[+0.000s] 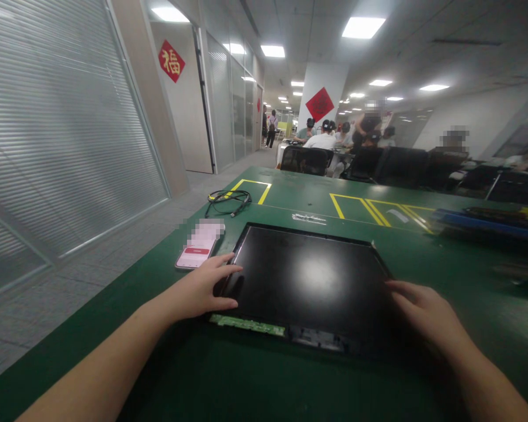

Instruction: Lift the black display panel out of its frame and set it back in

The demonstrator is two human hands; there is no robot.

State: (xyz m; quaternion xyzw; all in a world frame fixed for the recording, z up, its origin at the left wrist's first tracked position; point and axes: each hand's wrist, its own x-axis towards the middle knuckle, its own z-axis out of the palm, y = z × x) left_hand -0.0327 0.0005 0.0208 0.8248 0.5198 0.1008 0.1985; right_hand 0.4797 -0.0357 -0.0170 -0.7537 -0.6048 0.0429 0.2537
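Note:
A black flat display panel point(308, 275) lies face up on the green table point(229, 375), with a green circuit strip point(246, 324) along its near edge. My left hand point(205, 287) rests on the panel's left edge, fingers spread and thumb along the side. My right hand point(422, 310) touches the panel's right edge, fingers stretched toward the screen. Neither hand holds anything.
A phone point(198, 249) with a lit screen lies left of the panel. A coiled black cable point(226, 202) sits farther back. Yellow tape marks point(369, 208) cross the table. Blue and black items point(488, 225) lie at the right. Black chairs and several people are beyond.

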